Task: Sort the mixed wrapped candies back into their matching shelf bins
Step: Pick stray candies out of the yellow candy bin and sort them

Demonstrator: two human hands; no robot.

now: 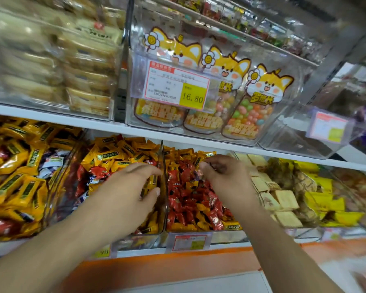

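Note:
Two clear bins sit side by side on the lower shelf. The left bin holds mostly yellow wrapped candies with a few red ones. The right bin holds mostly red wrapped candies with some yellow ones mixed in. My left hand reaches into the left bin, its fingers and thumb curled around yellow candies. My right hand hovers over the right bin and pinches a dark red wrapped candy at its fingertips.
A clear divider wall separates the two bins. Further left is a bin of larger yellow packets. To the right lie cracker and biscuit packs. The upper shelf carries fox-print candy jars and a price tag.

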